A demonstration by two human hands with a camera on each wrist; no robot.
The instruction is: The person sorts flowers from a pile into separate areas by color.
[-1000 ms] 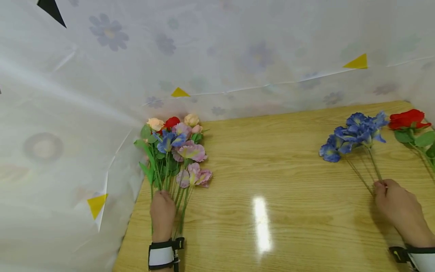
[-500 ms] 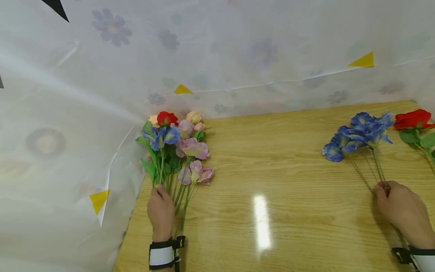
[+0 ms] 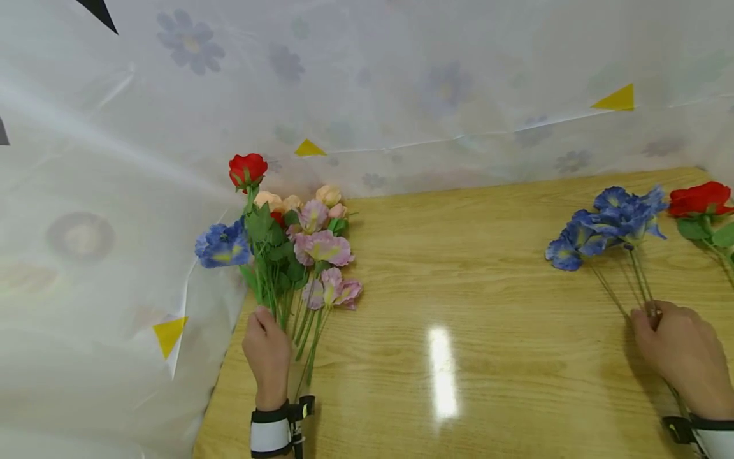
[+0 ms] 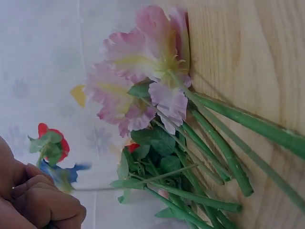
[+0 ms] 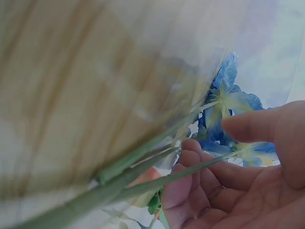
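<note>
My left hand (image 3: pixel 264 328) grips a few green stems at the table's left edge and holds up a red rose (image 3: pixel 248 169) and a blue flower (image 3: pixel 222 245) above the lying bunch. In the left wrist view its fingers (image 4: pixel 45 202) are curled, with the red rose (image 4: pixel 51 143) behind them. Pink flowers (image 3: pixel 323 248) and peach buds (image 3: pixel 327 194) lie flat on the wooden table (image 3: pixel 470 268); they show close up as pink flowers (image 4: pixel 143 81) in the left wrist view. My right hand (image 3: pixel 650 315) pinches the thin stems of the blue flowers (image 3: pixel 608 226), whose stems (image 5: pixel 143 160) cross its fingers (image 5: pixel 224 176).
Another red rose (image 3: pixel 698 199) with green leaves lies at the far right edge of the table. A white flower-printed sheet (image 3: pixel 367 95) with yellow triangles hangs behind and to the left. A bright glare spot (image 3: pixel 443 366) lies on the table's middle.
My left hand has raised the red rose and a blue flower out of the lying bunch, tilting them up and leftward. The right hand has stayed on the blue stems.
</note>
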